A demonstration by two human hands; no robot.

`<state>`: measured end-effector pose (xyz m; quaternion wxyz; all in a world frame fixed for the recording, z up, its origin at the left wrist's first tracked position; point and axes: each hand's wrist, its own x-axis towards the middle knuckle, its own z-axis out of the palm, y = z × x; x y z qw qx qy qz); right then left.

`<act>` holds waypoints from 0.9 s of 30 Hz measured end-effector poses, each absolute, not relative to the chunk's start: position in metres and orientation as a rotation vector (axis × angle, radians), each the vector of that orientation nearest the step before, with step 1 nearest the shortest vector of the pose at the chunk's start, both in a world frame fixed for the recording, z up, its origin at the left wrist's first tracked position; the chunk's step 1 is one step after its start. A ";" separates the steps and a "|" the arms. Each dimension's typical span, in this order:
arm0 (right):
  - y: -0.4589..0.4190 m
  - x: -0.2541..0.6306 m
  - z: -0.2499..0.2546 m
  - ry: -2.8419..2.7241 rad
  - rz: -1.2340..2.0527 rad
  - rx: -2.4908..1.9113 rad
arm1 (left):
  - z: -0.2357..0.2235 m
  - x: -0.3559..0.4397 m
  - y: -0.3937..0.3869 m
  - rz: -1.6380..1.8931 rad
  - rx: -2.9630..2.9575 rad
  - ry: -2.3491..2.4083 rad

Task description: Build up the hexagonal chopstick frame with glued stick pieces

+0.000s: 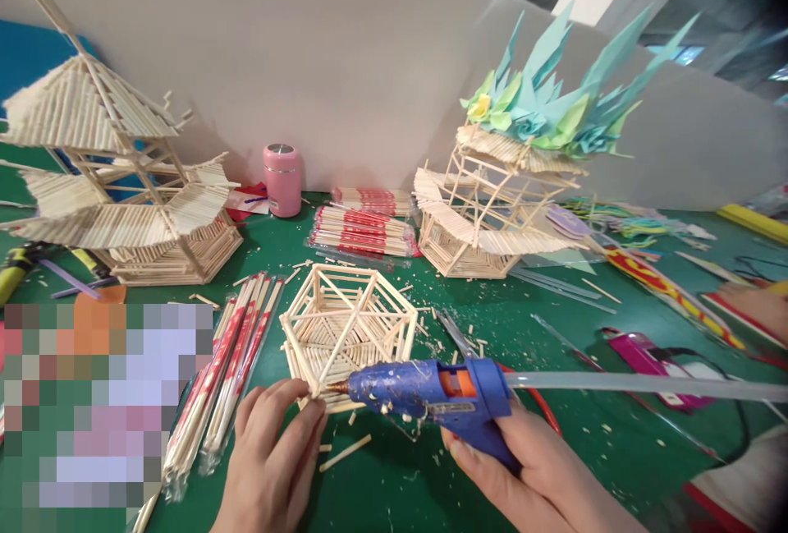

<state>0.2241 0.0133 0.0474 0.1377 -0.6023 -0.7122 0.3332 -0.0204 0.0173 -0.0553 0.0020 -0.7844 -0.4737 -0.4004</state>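
Observation:
In the middle of the green table stands a hexagonal chopstick frame (350,328), with a floor of sticks and an open top of crossed sticks. My left hand (274,447) is closed at its near-left corner, fingertips pinching a stick there. A blue hot glue gun (424,393) is gripped in my right hand (523,467), its nozzle pointing left at that same corner, close to my left fingertips. A long clear glue stick (628,385) runs out of the gun's back end. Whether the nozzle touches the wood I cannot tell.
Wrapped chopstick packs (234,369) lie to the left, and more bundles (363,229) lie behind. Two stick pavilions (123,221) (480,221) flank them. A pink flask (283,180) stands by the wall. Scissors (455,332) and stick scraps lie right of the frame. Another person's hand (754,311) is at far right.

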 end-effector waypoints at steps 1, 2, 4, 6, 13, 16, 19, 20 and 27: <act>0.014 0.224 0.048 -2.063 0.948 -1.740 | -0.056 -0.021 0.018 -1.246 -2.466 -1.475; 0.014 0.224 0.048 -2.066 0.940 -1.736 | -0.056 -0.021 0.018 -1.233 -2.472 -1.456; 0.014 0.223 0.049 -2.068 0.940 -1.738 | -0.056 -0.022 0.018 -1.219 -2.477 -1.435; 0.013 0.222 0.048 -2.069 0.951 -1.744 | -0.056 -0.021 0.017 -1.224 -2.468 -1.452; 0.014 0.219 0.045 -2.090 0.908 -1.670 | -0.056 -0.022 0.017 -1.202 -2.451 -1.451; 0.014 0.215 0.048 -2.075 0.894 -1.658 | -0.057 -0.023 0.017 -1.193 -2.438 -1.442; 0.014 0.211 0.051 -2.020 0.879 -1.685 | -0.058 -0.021 0.017 -1.250 -2.412 -1.513; 0.014 0.210 0.052 -2.010 0.883 -1.691 | -0.058 -0.021 0.017 -1.264 -2.408 -1.527; 0.015 0.215 0.049 -2.054 0.920 -1.688 | -0.058 -0.022 0.018 -1.228 -2.428 -1.467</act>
